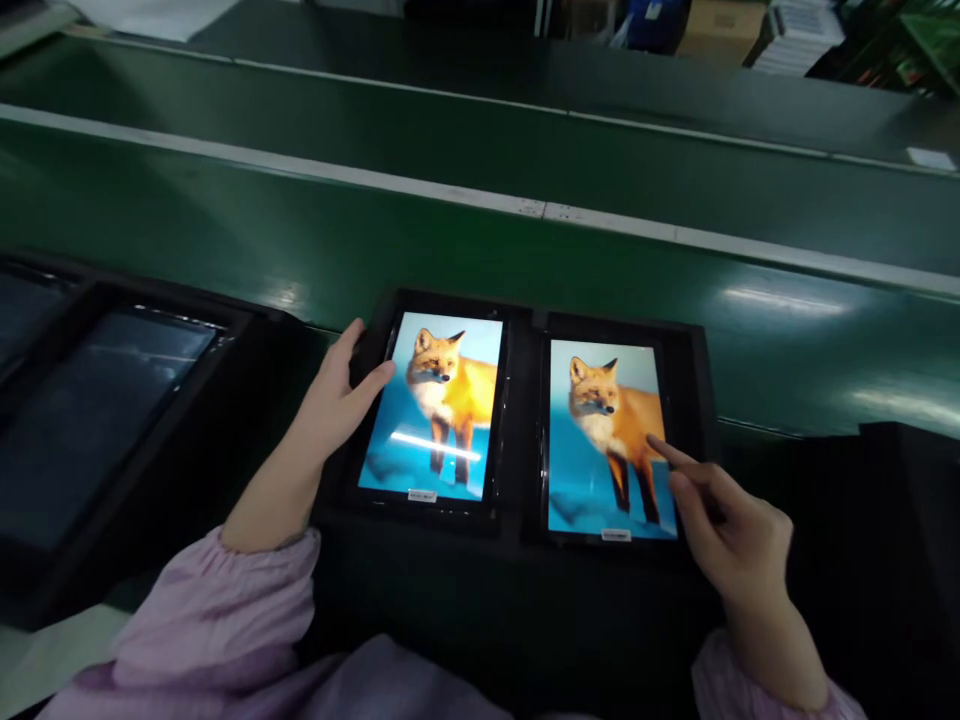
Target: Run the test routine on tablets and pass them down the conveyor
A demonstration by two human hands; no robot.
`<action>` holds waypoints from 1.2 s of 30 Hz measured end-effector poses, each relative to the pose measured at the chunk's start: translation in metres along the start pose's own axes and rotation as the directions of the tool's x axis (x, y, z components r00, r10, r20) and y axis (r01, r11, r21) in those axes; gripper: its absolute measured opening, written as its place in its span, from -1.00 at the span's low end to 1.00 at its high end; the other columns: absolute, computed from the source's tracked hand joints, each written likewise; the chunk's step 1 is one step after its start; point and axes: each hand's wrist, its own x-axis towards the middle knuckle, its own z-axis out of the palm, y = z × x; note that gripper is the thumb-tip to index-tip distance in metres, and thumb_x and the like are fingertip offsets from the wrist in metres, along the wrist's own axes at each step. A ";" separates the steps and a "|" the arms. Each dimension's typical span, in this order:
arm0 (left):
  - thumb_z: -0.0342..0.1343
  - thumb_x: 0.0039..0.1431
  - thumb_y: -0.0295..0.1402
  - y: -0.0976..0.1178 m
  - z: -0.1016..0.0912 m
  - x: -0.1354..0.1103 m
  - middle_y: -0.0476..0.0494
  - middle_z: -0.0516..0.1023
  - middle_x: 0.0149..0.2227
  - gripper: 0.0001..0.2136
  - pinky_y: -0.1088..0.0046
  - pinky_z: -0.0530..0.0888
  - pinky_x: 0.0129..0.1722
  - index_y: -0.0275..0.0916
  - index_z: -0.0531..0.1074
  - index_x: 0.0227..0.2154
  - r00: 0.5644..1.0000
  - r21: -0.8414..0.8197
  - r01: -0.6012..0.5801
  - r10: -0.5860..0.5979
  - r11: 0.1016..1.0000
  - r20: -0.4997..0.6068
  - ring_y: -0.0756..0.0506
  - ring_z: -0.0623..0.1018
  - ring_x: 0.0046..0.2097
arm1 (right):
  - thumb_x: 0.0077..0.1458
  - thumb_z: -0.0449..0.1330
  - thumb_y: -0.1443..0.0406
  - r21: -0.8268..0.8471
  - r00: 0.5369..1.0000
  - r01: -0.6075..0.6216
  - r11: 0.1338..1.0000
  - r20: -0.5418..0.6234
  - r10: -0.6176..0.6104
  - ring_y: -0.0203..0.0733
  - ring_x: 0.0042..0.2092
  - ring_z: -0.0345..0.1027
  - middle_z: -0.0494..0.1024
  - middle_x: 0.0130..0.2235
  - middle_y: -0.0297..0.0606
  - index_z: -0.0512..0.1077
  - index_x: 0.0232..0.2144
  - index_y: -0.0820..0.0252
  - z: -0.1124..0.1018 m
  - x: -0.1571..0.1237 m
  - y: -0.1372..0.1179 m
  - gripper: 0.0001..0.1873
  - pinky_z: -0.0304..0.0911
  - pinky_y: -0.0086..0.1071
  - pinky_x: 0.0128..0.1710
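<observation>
Two tablets lie side by side in a black tray, each lit with the same fox picture and bearing a small white label at its bottom edge. My left hand (334, 400) grips the left side of the black tray (523, 440). Its thumb reaches the edge of the left tablet (442, 420), while the other fingers go over the tray's outer side, partly hidden. Over the right tablet (600, 450), my right hand (739, 530) points with its index finger stretched onto the screen at the fox's body. Its other fingers are curled, and nothing shows in that hand.
At the left stands another black tray (240, 350) with dark-screened tablets (112, 420). A black box-like object (900, 520) is at the right. Beyond lies a green conveyor surface (450, 240) with pale metal strips (300, 165). A cardboard box (721, 28) and stacked white items (799, 38) stand at the back.
</observation>
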 end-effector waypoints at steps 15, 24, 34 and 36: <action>0.07 0.07 0.33 -0.012 -0.025 -0.027 -0.31 -0.26 0.60 0.10 -0.19 0.42 0.30 -0.12 -0.18 0.53 0.959 0.372 -0.089 -0.022 0.924 0.283 -0.51 0.01 0.54 | 0.31 0.18 0.49 0.276 0.943 0.228 0.934 0.174 -0.282 -0.47 -0.72 0.15 0.75 -0.25 -0.26 0.46 -0.43 0.15 -0.004 -0.006 -0.003 -0.72 0.12 -0.51 -0.75; 0.20 -0.04 0.39 -0.050 -0.025 -0.053 -0.42 -0.50 0.58 0.28 -0.50 0.02 0.39 0.00 -0.44 0.52 0.891 0.542 -0.418 0.212 0.729 0.402 -0.71 -0.26 0.53 | 0.24 0.08 0.54 0.411 0.856 0.242 0.879 0.335 -0.393 -0.43 -0.67 0.28 0.72 -0.34 -0.25 0.35 -0.49 0.16 -0.006 -0.019 -0.007 -0.70 0.09 -0.46 -0.69; 0.12 -0.12 0.48 -0.033 -0.015 -0.048 -0.35 -0.52 0.58 0.29 -0.49 0.04 0.39 -0.05 -0.31 0.54 0.952 0.555 -0.254 0.103 0.792 0.288 -0.68 -0.23 0.54 | 0.38 0.15 0.48 0.105 0.938 0.267 0.958 0.198 -0.283 -0.52 -0.73 0.09 0.75 -0.21 -0.23 0.42 -0.45 0.18 0.002 -0.018 -0.008 -0.68 0.09 -0.52 -0.75; 0.07 -0.15 0.54 -0.026 -0.018 -0.041 -0.37 -0.52 0.58 0.34 -0.45 0.13 0.37 -0.09 -0.34 0.54 0.981 0.531 -0.102 -0.005 0.841 0.196 -0.63 -0.24 0.55 | 0.37 0.17 0.49 0.066 0.957 0.245 0.967 0.146 -0.253 -0.53 -0.74 0.01 0.75 -0.27 -0.28 0.50 -0.39 0.16 0.003 -0.019 -0.008 -0.72 0.04 -0.51 -0.78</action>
